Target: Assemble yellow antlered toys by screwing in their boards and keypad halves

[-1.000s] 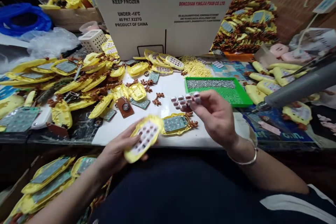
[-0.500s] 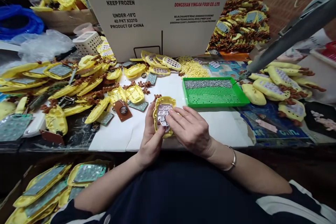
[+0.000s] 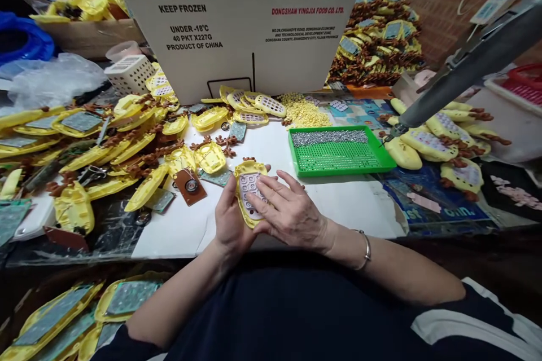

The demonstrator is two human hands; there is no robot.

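Note:
A yellow toy-phone shell (image 3: 249,172) lies at the near edge of the white work surface (image 3: 178,231), inner side up. My left hand (image 3: 231,220) grips its left edge, thumb along the side. A pale keypad mat (image 3: 247,186) sits inside the shell. My right hand (image 3: 288,211), with a bracelet on the wrist, lies over the shell, its fingers stretched flat and pressing on the mat.
A green tray (image 3: 339,158) with a row of screws is to the right. Piles of yellow shells (image 3: 127,146) and circuit boards fill the left. A cardboard box (image 3: 249,28) stands behind. A grey hanging tool (image 3: 466,67) slants in from the right above finished toy phones (image 3: 440,141).
One second ago my right hand held the keypad mat in the air and my left held the shell low. Both came together, and the mat now lies in the shell under my right fingers.

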